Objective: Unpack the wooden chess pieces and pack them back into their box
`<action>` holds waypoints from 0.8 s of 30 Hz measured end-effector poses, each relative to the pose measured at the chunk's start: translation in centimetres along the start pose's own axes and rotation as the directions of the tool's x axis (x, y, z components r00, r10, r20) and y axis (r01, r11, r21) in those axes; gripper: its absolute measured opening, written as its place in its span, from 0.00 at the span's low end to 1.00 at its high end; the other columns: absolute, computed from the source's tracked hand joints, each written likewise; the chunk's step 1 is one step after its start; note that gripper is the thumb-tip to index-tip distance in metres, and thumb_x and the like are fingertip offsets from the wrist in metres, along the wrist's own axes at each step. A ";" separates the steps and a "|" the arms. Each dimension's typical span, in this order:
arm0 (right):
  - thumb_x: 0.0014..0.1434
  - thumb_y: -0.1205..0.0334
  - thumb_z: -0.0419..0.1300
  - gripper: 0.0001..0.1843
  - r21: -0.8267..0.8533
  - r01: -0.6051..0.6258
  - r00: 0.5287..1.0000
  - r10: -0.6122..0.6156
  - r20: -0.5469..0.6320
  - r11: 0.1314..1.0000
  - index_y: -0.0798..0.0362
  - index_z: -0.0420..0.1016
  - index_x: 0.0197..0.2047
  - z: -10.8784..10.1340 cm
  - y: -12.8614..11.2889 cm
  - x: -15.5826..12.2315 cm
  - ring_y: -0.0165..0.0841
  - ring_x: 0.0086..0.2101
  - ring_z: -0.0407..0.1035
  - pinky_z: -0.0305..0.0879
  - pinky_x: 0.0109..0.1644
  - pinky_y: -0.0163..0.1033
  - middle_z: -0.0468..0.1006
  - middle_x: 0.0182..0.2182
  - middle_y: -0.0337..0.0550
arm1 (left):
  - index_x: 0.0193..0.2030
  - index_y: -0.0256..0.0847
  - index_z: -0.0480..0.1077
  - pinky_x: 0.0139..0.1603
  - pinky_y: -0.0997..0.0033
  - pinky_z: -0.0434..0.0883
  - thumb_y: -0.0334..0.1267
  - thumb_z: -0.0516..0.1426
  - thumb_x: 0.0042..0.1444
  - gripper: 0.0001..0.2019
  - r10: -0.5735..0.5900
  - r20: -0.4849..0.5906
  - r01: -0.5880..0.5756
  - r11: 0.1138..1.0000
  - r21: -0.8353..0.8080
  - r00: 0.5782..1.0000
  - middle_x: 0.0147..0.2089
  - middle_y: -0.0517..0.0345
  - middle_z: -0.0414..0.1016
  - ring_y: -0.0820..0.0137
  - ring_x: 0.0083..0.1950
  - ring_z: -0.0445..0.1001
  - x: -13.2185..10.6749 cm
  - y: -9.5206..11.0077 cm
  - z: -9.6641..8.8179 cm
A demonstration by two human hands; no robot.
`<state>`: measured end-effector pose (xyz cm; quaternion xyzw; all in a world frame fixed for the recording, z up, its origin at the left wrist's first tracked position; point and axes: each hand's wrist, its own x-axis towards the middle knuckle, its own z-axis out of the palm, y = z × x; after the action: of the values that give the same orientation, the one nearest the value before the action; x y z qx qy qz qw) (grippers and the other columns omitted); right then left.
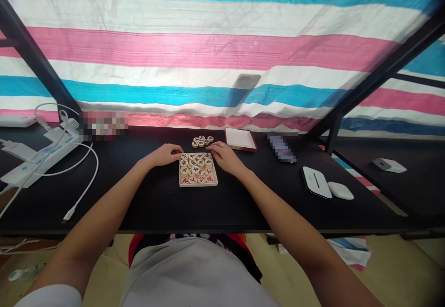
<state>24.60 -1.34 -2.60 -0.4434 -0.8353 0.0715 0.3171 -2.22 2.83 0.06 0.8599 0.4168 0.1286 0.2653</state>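
Observation:
A shallow white box (199,185) sits on the black desk in front of me. Inside it are rows of round Chinese chess pieces (195,170) with black or red characters; some lie on top of others. My left hand (167,154) is at the box's far left corner, its bent fingers closed against the edge. By the far right corner is my right hand (224,156), fingers stretched out and apart, with the tips near the loose chess pieces (201,141). Those loose pieces lie in a small group just behind the box, black characters showing on several.
The box lid (240,139) lies behind my right hand, with a blurred phone-like object (282,147) beside it. A white case (316,182) and a white mouse-like object (340,190) are at right. A power strip (38,159) with white cables (83,193) is at left. Striped sheeting (194,52) hangs behind.

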 end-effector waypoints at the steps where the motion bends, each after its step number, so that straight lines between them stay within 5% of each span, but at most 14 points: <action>1: 0.62 0.70 0.46 0.20 -0.022 -0.017 1.000 0.018 0.011 1.000 0.52 0.72 0.52 0.3 0.8 0.0 0.39 0.47 0.66 0.64 0.53 0.49 0.71 0.47 0.51 | 0.39 0.39 0.75 0.35 0.72 0.66 0.47 0.51 0.52 0.17 0.000 0.000 0.000 1.000 -0.001 1.000 0.35 0.56 0.76 0.67 0.35 0.72 0.0 0.0 0.0; 10: 0.64 0.68 0.46 0.22 -0.206 0.004 0.995 0.018 0.102 0.979 0.53 0.66 0.60 1.8 1.6 0.4 0.41 0.49 0.65 0.63 0.54 0.48 0.69 0.56 0.50 | 0.39 0.41 0.74 0.35 0.73 0.66 0.46 0.51 0.53 0.16 0.007 0.002 -0.007 1.000 -0.004 1.000 0.35 0.58 0.77 0.67 0.36 0.73 0.0 -0.1 0.0; 24: 0.62 0.69 0.49 0.25 -0.266 -0.042 0.985 0.085 0.153 0.963 0.51 0.63 0.62 2.1 1.1 0.6 0.42 0.53 0.63 0.61 0.54 0.46 0.68 0.59 0.46 | 0.42 0.40 0.72 0.33 0.73 0.64 0.45 0.50 0.54 0.16 0.008 -0.012 -0.008 1.000 0.024 1.000 0.31 0.59 0.72 0.69 0.32 0.70 0.1 0.0 0.2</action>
<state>23.91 0.17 -4.39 -0.5008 -0.8458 0.0067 0.1839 -2.07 2.87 -0.12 0.8638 0.4166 0.1297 0.2519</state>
